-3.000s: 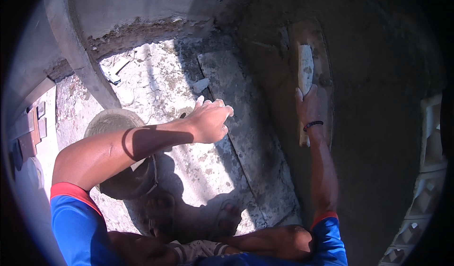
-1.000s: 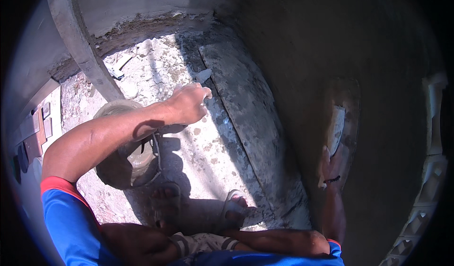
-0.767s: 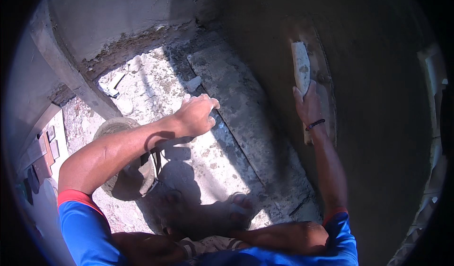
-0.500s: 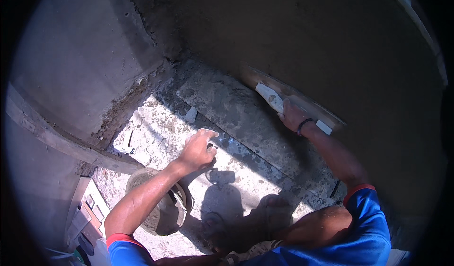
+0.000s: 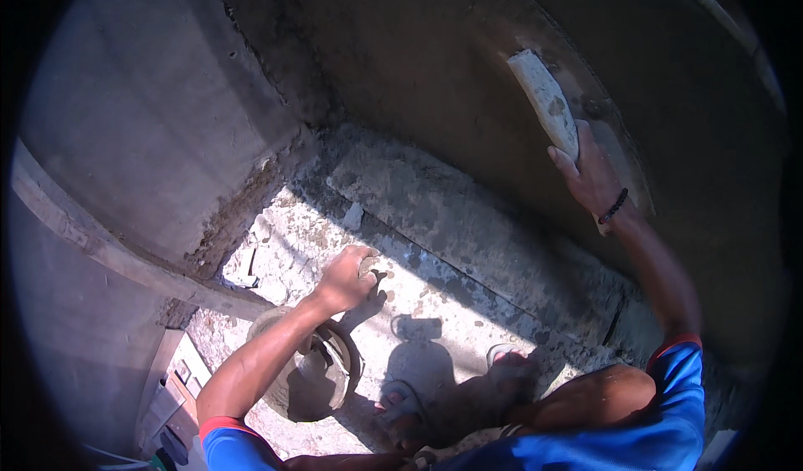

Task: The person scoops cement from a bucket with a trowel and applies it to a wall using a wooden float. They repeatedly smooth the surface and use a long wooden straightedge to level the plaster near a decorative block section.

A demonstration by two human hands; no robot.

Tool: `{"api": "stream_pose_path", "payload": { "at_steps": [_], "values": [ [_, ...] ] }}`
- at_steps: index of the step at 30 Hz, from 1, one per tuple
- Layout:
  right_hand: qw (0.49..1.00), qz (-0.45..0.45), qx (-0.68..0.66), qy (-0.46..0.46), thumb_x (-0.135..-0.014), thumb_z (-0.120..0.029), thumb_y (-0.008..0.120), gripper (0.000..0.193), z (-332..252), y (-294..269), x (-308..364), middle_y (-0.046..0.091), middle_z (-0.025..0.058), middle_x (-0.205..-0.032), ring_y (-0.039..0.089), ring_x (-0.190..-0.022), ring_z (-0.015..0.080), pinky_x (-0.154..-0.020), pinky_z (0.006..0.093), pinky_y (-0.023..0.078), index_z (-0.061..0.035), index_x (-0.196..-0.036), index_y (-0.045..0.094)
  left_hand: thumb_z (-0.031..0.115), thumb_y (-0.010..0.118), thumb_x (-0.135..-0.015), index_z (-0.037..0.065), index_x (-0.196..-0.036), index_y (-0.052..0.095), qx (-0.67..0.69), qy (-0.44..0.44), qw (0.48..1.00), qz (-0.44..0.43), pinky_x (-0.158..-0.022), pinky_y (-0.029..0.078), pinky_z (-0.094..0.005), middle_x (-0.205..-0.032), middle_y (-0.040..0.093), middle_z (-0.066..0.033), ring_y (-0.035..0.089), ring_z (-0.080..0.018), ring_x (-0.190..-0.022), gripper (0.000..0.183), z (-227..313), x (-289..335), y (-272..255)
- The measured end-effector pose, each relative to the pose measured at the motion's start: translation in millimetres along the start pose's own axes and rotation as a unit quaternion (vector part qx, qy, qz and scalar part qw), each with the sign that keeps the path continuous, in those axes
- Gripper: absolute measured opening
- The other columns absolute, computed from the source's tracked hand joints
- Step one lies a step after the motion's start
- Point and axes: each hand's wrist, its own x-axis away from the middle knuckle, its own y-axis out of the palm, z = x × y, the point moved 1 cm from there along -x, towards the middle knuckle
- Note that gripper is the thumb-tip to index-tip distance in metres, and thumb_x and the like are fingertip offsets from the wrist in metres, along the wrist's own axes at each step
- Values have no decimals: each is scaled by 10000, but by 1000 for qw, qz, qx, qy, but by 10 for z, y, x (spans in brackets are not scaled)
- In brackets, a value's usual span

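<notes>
My right hand is wrapped round the pale handle of a plastering float. The float's long blade lies against the dark, wet-looking plastered wall and tilts up to the left. Lower and to the left, my left hand is closed, with what looks like a small grey lump of mortar showing between its fingers. It hangs over the sunlit, splattered ground. Under my left forearm stands a round bucket with grey mortar in it, partly hidden by the arm.
A grey board lies along the foot of the wall. At the left, a curved-looking wooden plank leans across a second plastered wall. Tile or board scraps sit at lower left. My feet are beside the bucket.
My right hand has swept the float upward and to the right along the wall, turning it steeper. My left hand has closed further round the grey lump. The view has shifted slightly.
</notes>
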Motion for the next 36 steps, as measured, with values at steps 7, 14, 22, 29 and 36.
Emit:
{"api": "stream_pose_path", "payload": {
  "at_steps": [7, 14, 22, 29, 36],
  "values": [
    [989, -86, 118, -12, -901, -301, 584, 418, -42, 583, -132, 627, 308, -905, 602, -882, 481, -748, 543, 468, 15, -1107, 403, 131, 606, -781, 5, -1171, 568, 40, 73, 996, 21, -968, 409, -438, -1154, 558, -229, 525, -380, -1110, 412, 93, -94, 149],
    [960, -115, 214, 139, -885, -365, 600, 502, 660, -16, 867, 613, 322, -959, 578, -925, 499, -764, 564, 454, 4, -1172, 416, 168, 621, -787, 40, -1180, 563, -14, 36, 999, 8, -981, 373, -478, -1170, 550, -217, 541, -358, -1098, 417, 41, 40, 105],
    [991, 119, -17, -67, -928, -370, 545, 470, 400, -216, 384, 586, 175, -914, 593, -739, 314, -676, 419, 477, -7, -1205, 433, 177, 626, -791, 5, -1182, 564, -2, 2, 1000, 8, -993, 412, -426, -1161, 560, -229, 529, -357, -1128, 432, -98, 26, 24],
    [976, 25, -214, -35, -937, -413, 537, 466, -979, 118, -986, 501, 37, -727, 500, -546, 94, -472, 261, 430, -17, -1164, 438, 165, 610, -783, 16, -1198, 551, 36, 38, 999, 13, -974, 398, -465, -1184, 556, -215, 532, -359, -1130, 444, 2, -196, 79],
    [989, 88, -9, -121, -932, -377, 543, 461, -1609, 1255, -2070, 622, 314, -911, 631, -838, 458, -712, 514, 501, 17, -1125, 401, 174, 598, -795, 33, -1203, 549, 72, -5, 997, -4, -972, 393, -473, -1193, 546, -220, 522, -370, -1140, 434, -84, -229, 83]
  ]
}}
